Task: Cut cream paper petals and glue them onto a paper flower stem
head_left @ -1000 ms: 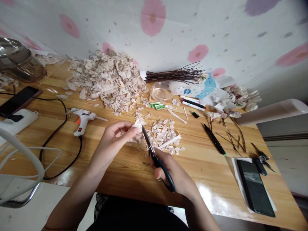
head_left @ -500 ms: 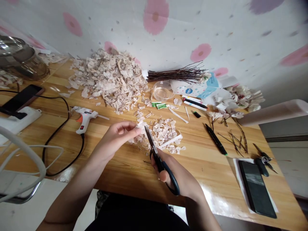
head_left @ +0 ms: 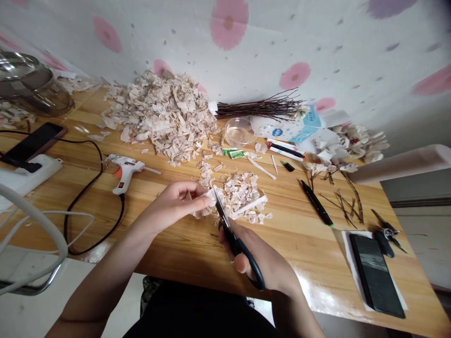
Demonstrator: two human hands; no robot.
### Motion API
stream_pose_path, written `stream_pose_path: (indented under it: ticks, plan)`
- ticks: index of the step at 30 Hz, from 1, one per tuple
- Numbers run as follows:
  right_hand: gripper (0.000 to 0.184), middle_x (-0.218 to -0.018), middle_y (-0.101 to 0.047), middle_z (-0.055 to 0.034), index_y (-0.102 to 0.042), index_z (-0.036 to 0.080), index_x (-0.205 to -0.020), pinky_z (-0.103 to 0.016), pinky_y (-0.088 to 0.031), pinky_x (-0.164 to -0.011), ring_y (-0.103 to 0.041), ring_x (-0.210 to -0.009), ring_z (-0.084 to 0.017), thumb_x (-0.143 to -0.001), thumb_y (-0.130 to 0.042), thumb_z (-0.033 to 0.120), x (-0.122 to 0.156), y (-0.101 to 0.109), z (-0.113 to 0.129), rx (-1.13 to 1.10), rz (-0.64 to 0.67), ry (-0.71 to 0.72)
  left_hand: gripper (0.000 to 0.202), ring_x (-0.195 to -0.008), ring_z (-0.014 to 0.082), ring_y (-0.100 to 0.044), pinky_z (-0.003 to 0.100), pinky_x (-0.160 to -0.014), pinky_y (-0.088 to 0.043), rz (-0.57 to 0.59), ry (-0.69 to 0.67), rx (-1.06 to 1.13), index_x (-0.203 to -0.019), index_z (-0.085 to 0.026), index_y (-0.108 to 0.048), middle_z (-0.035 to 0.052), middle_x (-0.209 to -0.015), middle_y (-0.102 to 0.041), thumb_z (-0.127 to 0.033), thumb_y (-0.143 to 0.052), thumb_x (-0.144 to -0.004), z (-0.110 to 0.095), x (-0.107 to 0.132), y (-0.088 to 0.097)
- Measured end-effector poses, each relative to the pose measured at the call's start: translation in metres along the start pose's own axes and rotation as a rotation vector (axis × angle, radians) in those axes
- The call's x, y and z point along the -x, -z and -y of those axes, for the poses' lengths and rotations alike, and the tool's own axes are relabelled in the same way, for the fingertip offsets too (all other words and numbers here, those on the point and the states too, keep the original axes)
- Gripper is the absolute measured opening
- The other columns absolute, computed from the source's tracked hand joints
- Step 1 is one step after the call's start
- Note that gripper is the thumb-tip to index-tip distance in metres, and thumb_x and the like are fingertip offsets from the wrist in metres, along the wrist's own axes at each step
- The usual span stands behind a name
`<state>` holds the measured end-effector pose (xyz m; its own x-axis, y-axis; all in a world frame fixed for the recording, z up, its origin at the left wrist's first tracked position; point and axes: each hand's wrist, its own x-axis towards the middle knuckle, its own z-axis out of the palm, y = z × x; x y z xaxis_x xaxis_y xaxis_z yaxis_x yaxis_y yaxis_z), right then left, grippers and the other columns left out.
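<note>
Between thumb and fingers, my left hand pinches a small whitish, papery piece. My right hand is wrapped round the dark handles of a pair of scissors. The blades point up and left, with their tips at the edge of the whitish piece. Beneath and beside them lie scattered pale, papery scraps on the wooden table, and a white strip rests across these scraps.
Behind stands a large heap of pale flakes. A glue gun with a black cable lies left. Farther back are a clear bowl, dark twigs and pens. At right lie a black marker, a black phone and other scissors.
My left hand and the whitish piece have shifted slightly right and down. The scissors have moved slightly with them, and their blades look closer together.
</note>
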<state>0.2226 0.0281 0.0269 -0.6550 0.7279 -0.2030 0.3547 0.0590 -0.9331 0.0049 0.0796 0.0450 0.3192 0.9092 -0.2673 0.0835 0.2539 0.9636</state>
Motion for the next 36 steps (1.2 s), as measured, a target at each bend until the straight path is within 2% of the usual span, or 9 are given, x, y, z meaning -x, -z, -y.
stream_pose_path:
  ticks: [11, 16, 21, 27, 36]
  plan:
    - [0.076, -0.074, -0.052, -0.0015, -0.048, 0.020, -0.089, -0.029, -0.036, -0.060, -0.046, -0.063, -0.017, -0.073, -0.022, 0.090, 0.001, 0.001, 0.000, -0.027, 0.012, -0.002, 0.011, -0.052, 0.0109, -0.057, 0.019, -0.048, -0.045, 0.066, 0.077, 0.102, -0.070, -0.018, -0.071, 0.0005, -0.060, -0.065, -0.028, -0.073, -0.072, -0.004, -0.001, 0.004]
    - [0.075, -0.076, -0.052, -0.0017, -0.048, 0.020, -0.087, -0.029, -0.036, -0.061, -0.046, -0.064, -0.017, -0.074, -0.023, 0.089, 0.000, 0.001, 0.002, -0.035, 0.011, 0.016, 0.011, -0.053, 0.0073, -0.056, 0.015, -0.050, -0.044, 0.096, 0.111, 0.102, -0.073, -0.016, -0.070, -0.0020, -0.061, -0.065, -0.026, -0.073, -0.072, -0.004, -0.001, 0.005]
    - [0.072, -0.075, -0.050, 0.0000, -0.047, 0.020, -0.086, -0.028, -0.034, -0.061, -0.043, -0.064, -0.016, -0.075, -0.026, 0.088, -0.001, 0.000, 0.000, -0.059, -0.002, 0.019, 0.012, -0.055, 0.0071, -0.058, 0.014, -0.051, -0.044, 0.123, 0.124, 0.092, -0.074, -0.015, -0.069, -0.0018, -0.062, -0.067, -0.027, -0.073, -0.072, -0.005, -0.001, 0.007]
    - [0.073, -0.071, -0.047, 0.0019, -0.045, 0.020, -0.077, -0.027, -0.032, -0.058, -0.040, -0.063, -0.015, -0.067, -0.031, 0.091, -0.003, 0.004, 0.003, -0.094, 0.001, -0.042, 0.013, -0.055, 0.0074, -0.058, 0.015, -0.052, -0.043, 0.150, 0.113, -0.002, -0.074, -0.016, -0.069, -0.0014, -0.064, -0.068, -0.029, -0.072, -0.074, -0.008, -0.003, 0.012]
    - [0.074, -0.069, -0.044, 0.0038, -0.045, 0.020, -0.075, -0.026, -0.029, -0.058, -0.038, -0.065, -0.014, -0.062, -0.034, 0.092, 0.000, 0.011, 0.009, -0.053, 0.007, -0.097, 0.013, -0.054, 0.0105, -0.059, 0.020, -0.052, -0.043, 0.322, 0.175, -0.134, -0.074, -0.018, -0.070, -0.0015, -0.062, -0.068, -0.031, -0.072, -0.073, -0.018, -0.014, 0.024]
